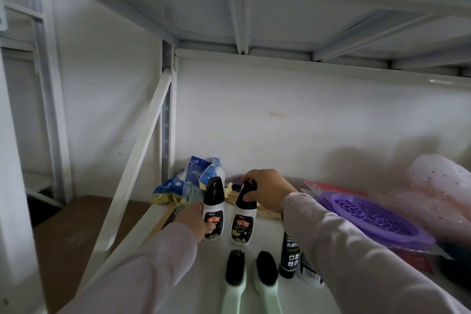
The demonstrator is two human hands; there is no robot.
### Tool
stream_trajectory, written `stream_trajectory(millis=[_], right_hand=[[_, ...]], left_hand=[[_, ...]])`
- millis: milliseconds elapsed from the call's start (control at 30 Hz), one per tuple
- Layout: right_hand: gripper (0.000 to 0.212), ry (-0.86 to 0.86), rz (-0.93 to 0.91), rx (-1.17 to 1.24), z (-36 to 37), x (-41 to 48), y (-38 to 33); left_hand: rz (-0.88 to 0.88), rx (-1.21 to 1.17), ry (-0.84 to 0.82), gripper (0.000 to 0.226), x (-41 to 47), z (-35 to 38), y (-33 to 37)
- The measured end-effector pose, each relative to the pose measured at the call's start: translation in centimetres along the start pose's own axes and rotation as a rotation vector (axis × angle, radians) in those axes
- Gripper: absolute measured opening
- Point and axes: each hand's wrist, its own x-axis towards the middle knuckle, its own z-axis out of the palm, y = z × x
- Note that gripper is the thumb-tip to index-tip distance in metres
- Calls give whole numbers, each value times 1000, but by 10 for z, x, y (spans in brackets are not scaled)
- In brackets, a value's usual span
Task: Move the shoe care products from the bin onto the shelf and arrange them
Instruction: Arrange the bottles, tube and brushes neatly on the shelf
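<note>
Two polish bottles in hand, brushes and a can crowded just in front — a tipping risk.

Nearest, two green-handled brushes (235, 280) lie side by side on the shelf (265, 227), with a black spray can (289, 253) upright just beside the right sleeve — I judge that a sleeve drawn back carelessly could knock that can over. Farther in, the left hand (190, 220) has its fingers (197, 211) wrapped round the body of the left polish bottle (213, 211), while the right hand (265, 192) pinches the black cap of the right polish bottle (242, 214), which leans a little; held only by its cap, it may topple onto its neighbour when released. Behind them, blue packets (188, 181) and a purple basket (369, 219) leave little room. The bin is out of view.
</note>
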Motion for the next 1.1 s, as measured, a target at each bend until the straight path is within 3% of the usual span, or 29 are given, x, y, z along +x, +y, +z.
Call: stream_trajectory(millis=[233, 333, 433, 500, 567, 700, 833, 900, 967, 1100], right_hand=[[50, -22, -34, 17, 5, -3, 6], [63, -40, -66, 48, 0, -9, 7], [68, 18, -93, 54, -21, -20, 16], [64, 57, -91, 76, -36, -34, 26], [57, 62, -81, 99, -46, -50, 40], [44, 56, -20, 78, -50, -74, 69], [57, -30, 61, 92, -49, -93, 86], [59, -105, 69, 44, -47, -97, 92], [47, -135, 59, -15, -42, -97, 99], [37, -75, 86, 21, -36, -92, 109]], left_hand=[[-29, -47, -29, 41, -1, -2, -7], [-15, -252, 4, 55, -7, -1, -8], [29, -426, 293, 70, -16, 3, -9], [178, -398, 517, 63, -26, 8, -6], [376, -395, 564, 52, -36, 13, 4], [580, -438, 314, 42, -53, 26, 41], [483, -415, -41, 57, -67, 40, 80], [443, -336, -82, 56, -71, 47, 94], [426, -275, -62, 48, -70, 54, 103], [375, -235, -25, 34, -66, 63, 104]])
